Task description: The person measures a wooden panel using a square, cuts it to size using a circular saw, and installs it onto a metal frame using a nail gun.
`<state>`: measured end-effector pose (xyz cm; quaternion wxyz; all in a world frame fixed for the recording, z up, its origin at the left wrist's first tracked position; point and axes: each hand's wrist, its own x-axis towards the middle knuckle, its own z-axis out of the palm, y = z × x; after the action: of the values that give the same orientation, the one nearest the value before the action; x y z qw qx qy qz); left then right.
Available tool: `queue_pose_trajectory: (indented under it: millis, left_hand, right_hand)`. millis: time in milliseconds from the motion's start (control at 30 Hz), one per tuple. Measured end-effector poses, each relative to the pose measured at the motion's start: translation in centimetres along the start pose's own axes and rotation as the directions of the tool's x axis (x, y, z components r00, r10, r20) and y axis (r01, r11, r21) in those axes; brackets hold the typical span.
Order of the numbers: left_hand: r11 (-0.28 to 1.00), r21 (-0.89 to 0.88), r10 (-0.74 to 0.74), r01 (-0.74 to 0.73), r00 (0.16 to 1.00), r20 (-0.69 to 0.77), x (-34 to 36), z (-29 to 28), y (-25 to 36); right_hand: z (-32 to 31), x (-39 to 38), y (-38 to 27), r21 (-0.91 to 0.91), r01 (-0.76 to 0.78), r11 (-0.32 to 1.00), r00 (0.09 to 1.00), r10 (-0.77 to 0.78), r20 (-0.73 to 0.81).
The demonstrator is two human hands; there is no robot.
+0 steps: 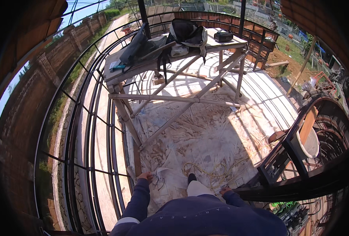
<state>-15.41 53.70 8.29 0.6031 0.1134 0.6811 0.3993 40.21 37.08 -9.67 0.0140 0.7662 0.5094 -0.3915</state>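
My left hand (146, 176) hangs low beside the curved railing, its fingers curled. Against its fingertips shows a pale, thin scrap (161, 171) with a dark, wire-like loop below; whether the hand grips it is unclear. At my right side, close to a dark metal rail (300, 188), is my right hand (224, 190). It looks small and partly hidden by the sleeve, so its fingers cannot be read. A yellow cord (210, 174) lies in loops on the dusty floor sheet (182, 137) ahead of my foot.
A wooden trestle scaffold (155, 97) stands ahead, carrying a dark bag (188, 33), a grey cloth-like item (137, 46) and a black boxy device (223, 35). Curved metal railing (89, 118) runs along the left. At right, a pale bucket (309, 143) sits by a curving stair frame.
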Motion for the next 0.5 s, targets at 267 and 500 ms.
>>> queue_pose_trajectory:
  millis: [267, 500]
  left_hand:
    - [0.86, -0.286, 0.414, -0.423, 0.905, -0.095, 15.8, 0.6, 32.1]
    - [0.662, 0.185, 0.738, -0.726, 0.675, 0.007, 20.2, 20.2, 46.8]
  right_hand:
    - [-0.8, 9.3, 0.3, -0.194, -0.343, 0.919, 0.936, 0.353, 0.017]
    - [-7.2, 10.7, -16.9, 0.148, -0.242, 0.959, 0.967, 0.25, -0.04]
